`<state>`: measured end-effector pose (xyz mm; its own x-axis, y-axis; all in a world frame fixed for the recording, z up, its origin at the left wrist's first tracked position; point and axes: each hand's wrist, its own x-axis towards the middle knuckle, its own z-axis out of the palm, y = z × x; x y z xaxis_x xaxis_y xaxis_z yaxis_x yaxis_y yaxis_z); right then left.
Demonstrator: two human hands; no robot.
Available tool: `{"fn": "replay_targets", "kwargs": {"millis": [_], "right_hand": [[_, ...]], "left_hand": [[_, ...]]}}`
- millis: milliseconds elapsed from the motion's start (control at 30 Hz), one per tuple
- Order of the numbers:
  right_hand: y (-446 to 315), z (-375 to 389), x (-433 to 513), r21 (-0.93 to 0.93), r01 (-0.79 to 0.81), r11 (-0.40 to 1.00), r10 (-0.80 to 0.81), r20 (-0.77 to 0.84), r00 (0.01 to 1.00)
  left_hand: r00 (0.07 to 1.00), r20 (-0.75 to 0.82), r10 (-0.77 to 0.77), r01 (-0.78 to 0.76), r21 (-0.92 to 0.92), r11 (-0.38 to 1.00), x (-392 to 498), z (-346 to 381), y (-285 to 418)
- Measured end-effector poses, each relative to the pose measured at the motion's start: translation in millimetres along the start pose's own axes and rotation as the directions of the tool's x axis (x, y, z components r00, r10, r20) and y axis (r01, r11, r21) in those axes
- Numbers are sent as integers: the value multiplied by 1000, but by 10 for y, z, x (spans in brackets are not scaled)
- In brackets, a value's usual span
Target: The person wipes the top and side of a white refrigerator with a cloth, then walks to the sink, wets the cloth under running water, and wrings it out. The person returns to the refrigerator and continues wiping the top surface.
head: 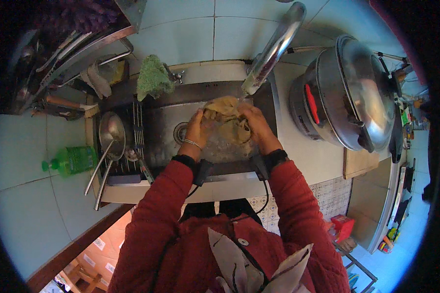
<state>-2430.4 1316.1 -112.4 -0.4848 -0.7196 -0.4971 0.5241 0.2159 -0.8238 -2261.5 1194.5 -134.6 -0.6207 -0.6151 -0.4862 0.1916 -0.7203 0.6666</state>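
Observation:
A wet, yellow-brown cloth (227,113) is bunched between my two hands over a metal sink (161,128). My left hand (198,130) grips its left side and wears a bracelet at the wrist. On the opposite side, my right hand (256,122) grips the upper right part of the cloth. Just above the cloth is the mouth of a chrome faucet (275,49), and water seems to run from it onto the cloth. The round drain (180,132) lies left of the cloth, close to my left hand.
Two metal ladles (112,133) rest on a wire rack (138,124) at the sink's left, near a green bottle (75,160). A green mesh scrubber (153,77) hangs behind. Right of the sink, a large lidded pot (363,91) stands on the counter (304,161) near a cutting board (359,163).

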Motion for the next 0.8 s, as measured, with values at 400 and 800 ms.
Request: {"fn": "replay_targets", "kwargs": {"millis": [400,800], "right_hand": [[47,512,-353,-677,591,439,-476,382,792],[69,652,-146,-794,379,475,-653,-30,757]], "left_hand": [[963,212,-165,156,57,986,204,251,-18],[1000,-23,0,-1,-35,999,83,424,-145]]}}
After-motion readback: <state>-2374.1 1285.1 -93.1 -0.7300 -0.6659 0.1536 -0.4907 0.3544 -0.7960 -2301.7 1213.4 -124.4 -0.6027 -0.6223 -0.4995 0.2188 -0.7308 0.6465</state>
